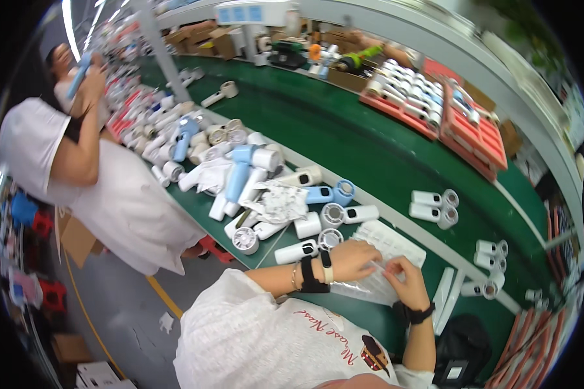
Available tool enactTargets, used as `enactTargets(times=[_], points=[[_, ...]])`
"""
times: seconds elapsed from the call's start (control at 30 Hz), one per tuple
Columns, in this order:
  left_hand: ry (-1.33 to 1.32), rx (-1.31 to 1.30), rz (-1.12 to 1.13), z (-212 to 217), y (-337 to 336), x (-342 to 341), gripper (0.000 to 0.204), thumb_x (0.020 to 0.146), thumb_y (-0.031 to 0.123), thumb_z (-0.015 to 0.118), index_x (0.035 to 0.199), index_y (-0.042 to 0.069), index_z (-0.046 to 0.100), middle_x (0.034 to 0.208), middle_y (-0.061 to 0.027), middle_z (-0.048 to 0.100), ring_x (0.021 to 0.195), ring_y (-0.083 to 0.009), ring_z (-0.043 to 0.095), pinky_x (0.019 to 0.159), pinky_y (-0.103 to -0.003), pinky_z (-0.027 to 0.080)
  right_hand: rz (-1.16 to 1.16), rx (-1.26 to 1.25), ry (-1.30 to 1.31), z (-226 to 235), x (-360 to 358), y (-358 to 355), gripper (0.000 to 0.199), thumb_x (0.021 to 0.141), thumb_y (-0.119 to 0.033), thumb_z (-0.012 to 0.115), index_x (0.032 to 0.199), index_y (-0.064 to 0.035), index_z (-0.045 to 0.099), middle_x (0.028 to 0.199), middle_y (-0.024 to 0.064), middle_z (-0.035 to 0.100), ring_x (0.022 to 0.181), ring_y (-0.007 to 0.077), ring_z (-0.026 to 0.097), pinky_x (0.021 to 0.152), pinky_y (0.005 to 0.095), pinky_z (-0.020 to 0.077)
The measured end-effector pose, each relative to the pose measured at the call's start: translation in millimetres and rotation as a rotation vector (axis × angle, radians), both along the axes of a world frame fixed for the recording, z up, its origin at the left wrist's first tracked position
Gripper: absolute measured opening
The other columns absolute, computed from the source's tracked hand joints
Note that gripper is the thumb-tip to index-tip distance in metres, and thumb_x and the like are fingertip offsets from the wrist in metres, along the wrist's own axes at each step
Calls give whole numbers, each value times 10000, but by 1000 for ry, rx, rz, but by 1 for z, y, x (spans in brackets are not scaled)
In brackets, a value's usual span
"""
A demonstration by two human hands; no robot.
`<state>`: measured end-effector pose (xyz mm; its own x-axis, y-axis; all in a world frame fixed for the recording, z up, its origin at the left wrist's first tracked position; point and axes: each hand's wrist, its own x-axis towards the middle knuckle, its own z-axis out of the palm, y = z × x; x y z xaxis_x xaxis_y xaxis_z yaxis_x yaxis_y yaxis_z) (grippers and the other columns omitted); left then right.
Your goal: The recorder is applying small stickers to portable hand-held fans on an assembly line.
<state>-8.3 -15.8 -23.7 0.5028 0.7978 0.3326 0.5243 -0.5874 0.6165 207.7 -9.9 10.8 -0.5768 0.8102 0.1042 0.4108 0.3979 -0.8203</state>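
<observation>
My left hand (355, 260), with a dark wrist band and a watch, rests over a pale plastic sheet (396, 243) with rows of small shapes. Its fingers are bent and pressed together at the sheet's middle. Close beside it, my right hand (405, 280) pinches with thumb and forefinger. A thin whitish strip (377, 266) shows between the two sets of fingertips; which hand grips it more firmly is hard to make out. Left of the sheet lie a white handheld fan (296, 251), round fan heads (331, 214) and a patterned cloth (276, 201).
White and blue handheld fans (240, 172) are heaped along the bench to the left. Paired fans (428, 206) lie on the green belt (344, 155). Red trays (474, 139) hold more parts at the far right. Co-worker in white (104, 188) stands at left.
</observation>
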Motion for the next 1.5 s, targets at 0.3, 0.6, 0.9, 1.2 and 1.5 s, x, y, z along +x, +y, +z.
enactTargets(times=[0.3, 0.6, 0.9, 1.2, 1.5], points=[[-276, -338, -128, -39, 4, 19, 197, 854, 249, 614, 953, 79, 597, 709, -71, 566, 663, -222, 569, 591, -348, 436, -195, -122, -39, -12, 30, -21, 159, 773, -10, 672, 905, -7, 584, 784, 58, 611, 711, 145, 559, 665, 255, 443], [-437, -456, -151, -38, 9, 17, 205, 872, 254, 628, 961, 71, 605, 627, -12, 495, 566, -102, 470, 520, -268, 372, -521, 234, -102, 20, 77, -57, 123, 805, 13, 602, 920, -7, 563, 842, 56, 573, 757, 147, 503, 730, 268, 405], [-390, -477, -154, -33, -4, 20, 173, 877, 218, 630, 964, 69, 616, 680, 11, 520, 585, -72, 441, 527, -249, 369, -642, 389, -220, -25, 91, -101, 183, 806, 0, 612, 980, 1, 559, 943, 114, 583, 869, 248, 548, 796, 323, 418], [-430, -609, -125, -43, 6, 13, 125, 913, 126, 593, 1005, 43, 601, 838, 25, 567, 747, -37, 505, 656, -193, 430, -515, 378, -266, -21, 85, -86, 148, 769, 26, 617, 912, 3, 585, 918, 142, 589, 880, 312, 555, 796, 342, 438], [-381, -548, -98, -39, 5, 13, 124, 862, 110, 635, 964, 41, 619, 827, 19, 584, 725, -57, 461, 660, -193, 389, -779, -39, 161, -65, 117, -82, 114, 822, -20, 617, 934, -4, 611, 807, 44, 623, 732, 109, 568, 669, 231, 439]])
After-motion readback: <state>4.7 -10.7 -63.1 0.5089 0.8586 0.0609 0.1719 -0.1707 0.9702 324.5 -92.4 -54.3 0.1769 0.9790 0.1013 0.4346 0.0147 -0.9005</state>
